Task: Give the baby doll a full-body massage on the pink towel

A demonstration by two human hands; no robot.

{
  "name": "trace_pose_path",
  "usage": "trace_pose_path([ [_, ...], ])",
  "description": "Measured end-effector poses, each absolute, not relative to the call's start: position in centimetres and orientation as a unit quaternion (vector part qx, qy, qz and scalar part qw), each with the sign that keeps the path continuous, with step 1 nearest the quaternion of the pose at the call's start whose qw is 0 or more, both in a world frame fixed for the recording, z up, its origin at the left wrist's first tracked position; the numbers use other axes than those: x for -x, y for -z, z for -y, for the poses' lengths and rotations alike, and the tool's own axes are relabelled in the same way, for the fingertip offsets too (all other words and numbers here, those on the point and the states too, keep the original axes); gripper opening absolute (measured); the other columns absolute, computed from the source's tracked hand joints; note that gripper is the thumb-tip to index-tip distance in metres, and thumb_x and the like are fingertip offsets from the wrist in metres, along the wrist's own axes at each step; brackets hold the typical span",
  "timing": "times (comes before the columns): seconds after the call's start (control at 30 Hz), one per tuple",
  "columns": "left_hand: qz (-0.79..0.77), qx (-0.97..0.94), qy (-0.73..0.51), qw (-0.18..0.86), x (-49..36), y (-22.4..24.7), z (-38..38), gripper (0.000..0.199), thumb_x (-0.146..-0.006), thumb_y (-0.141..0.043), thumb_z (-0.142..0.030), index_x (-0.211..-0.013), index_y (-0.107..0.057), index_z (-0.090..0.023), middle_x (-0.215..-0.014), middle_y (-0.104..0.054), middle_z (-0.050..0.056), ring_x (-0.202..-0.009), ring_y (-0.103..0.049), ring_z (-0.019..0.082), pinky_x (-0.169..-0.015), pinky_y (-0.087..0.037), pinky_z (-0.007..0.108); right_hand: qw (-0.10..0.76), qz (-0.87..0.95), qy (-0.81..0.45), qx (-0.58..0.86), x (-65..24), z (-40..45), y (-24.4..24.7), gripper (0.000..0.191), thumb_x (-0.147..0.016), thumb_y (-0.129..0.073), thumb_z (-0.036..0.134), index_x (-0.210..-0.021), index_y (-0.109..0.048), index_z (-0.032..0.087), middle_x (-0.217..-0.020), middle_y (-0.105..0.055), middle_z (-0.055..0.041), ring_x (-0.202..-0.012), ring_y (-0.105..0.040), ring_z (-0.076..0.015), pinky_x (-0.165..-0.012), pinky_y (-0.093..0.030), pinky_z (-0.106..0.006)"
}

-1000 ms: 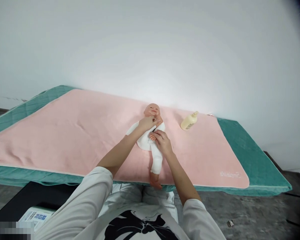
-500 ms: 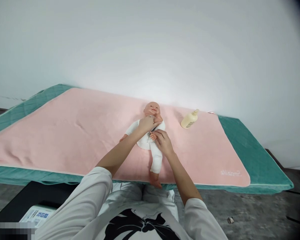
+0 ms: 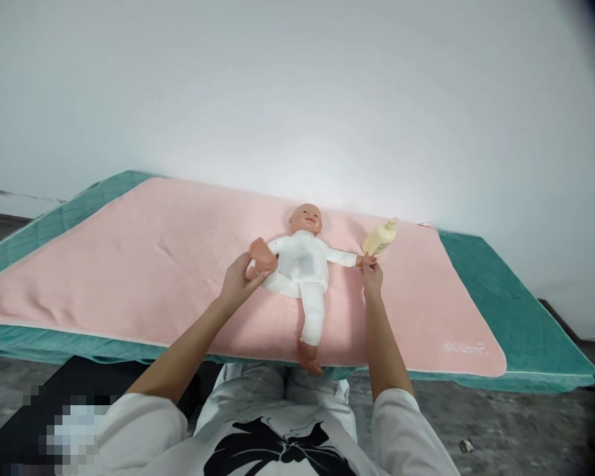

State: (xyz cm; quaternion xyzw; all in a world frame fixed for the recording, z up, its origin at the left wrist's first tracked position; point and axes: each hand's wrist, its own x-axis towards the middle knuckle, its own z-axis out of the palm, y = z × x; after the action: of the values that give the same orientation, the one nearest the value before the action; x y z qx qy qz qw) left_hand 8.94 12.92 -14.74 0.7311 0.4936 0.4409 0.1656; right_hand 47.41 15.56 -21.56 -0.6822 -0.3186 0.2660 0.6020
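A baby doll [image 3: 302, 258] with a white cloth body lies face up, its head toward the wall. My left hand [image 3: 238, 281] is closed around one of the doll's feet [image 3: 262, 254], lifted beside its body. The leg behind that foot is mostly hidden. Out to the side, my right hand [image 3: 373, 274] pinches the doll's small hand [image 3: 365, 260], with that arm stretched straight. Just beyond my right fingertips a pale yellow pump bottle [image 3: 379, 238] leans to one side. The doll's other leg [image 3: 312, 314] points toward me, its foot at the table edge.
A pink mat [image 3: 153, 264] covers most of the green padded surface [image 3: 506, 297]. A white wall [image 3: 297, 99] rises directly behind it. Below on the left is a black surface [image 3: 34, 423] with a blurred pale item on it. A small object [image 3: 466, 446] lies on the grey floor.
My hands have moved apart from the doll's chest. The left hand has gone left to the lifted foot; the right has drawn the doll's arm outward to the right. The camera view shifted slightly.
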Motion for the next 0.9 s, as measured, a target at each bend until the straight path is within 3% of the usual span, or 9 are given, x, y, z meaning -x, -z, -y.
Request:
trace_pose_path([
  [0.07,-0.453,-0.735,-0.483,0.147,-6.9,16.2,-11.1,0.048,-0.081,-0.061,-0.054,-0.11,-0.059,-0.015,-0.104,-0.069,0.011,-0.1,-0.067,0.028,-0.083,-0.055,0.04,0.569,0.309,-0.273,0.711,-48.0,-15.2,22.1,0.043,-0.072,-0.067,0.055,-0.087,-0.06,0.016,-0.09,-0.07,-0.0101,-0.083,-0.066,-0.0216,-0.068,-0.051,-0.03],
  [0.17,-0.409,-0.761,-0.48,0.149,-4.4,18.3,-8.1,0.043,-0.078,-0.07,-0.04,-0.114,-0.06,-0.019,-0.118,-0.068,0.01,-0.119,-0.06,0.029,-0.105,-0.045,0.049,0.558,0.311,-0.267,0.722,-48.0,-14.8,22.6,0.044,-0.074,-0.065,0.059,-0.084,-0.058,0.017,-0.081,-0.068,-0.0068,-0.071,-0.062,-0.0182,-0.06,-0.047,-0.029],
  [0.47,-0.432,-0.772,-0.446,0.138,-1.4,23.0,-2.9,0.033,-0.082,-0.068,-0.031,-0.114,-0.065,-0.023,-0.136,-0.058,0.009,-0.135,-0.047,0.03,-0.105,-0.048,0.049,0.559,0.291,-0.267,0.729,-48.1,-14.8,23.0,0.042,-0.076,-0.065,0.058,-0.082,-0.055,0.018,-0.068,-0.059,-0.0001,-0.058,-0.053,-0.0133,-0.053,-0.042,-0.026],
  [0.7,-0.396,-0.837,-0.37,0.074,-1.2,24.7,-2.2,0.05,-0.085,-0.066,-0.042,-0.132,-0.058,-0.027,-0.142,-0.054,0.01,-0.13,-0.051,0.031,-0.102,-0.05,0.047,0.561,0.29,-0.273,0.725,-48.0,-14.7,22.8,0.047,-0.075,-0.065,0.063,-0.082,-0.054,0.018,-0.066,-0.058,0.0011,-0.058,-0.054,-0.013,-0.053,-0.044,-0.026],
  [0.9,-0.348,-0.885,-0.304,0.057,-3.3,23.9,-1.6,0.053,-0.084,-0.07,-0.034,-0.134,-0.056,-0.038,-0.149,-0.046,0.006,-0.135,-0.045,0.031,-0.104,-0.048,0.049,0.572,0.289,-0.279,0.715,-47.9,-14.7,22.6,0.052,-0.072,-0.067,0.067,-0.084,-0.055,0.018,-0.072,-0.064,-0.0015,-0.062,-0.058,-0.0146,-0.056,-0.048,-0.027],
])
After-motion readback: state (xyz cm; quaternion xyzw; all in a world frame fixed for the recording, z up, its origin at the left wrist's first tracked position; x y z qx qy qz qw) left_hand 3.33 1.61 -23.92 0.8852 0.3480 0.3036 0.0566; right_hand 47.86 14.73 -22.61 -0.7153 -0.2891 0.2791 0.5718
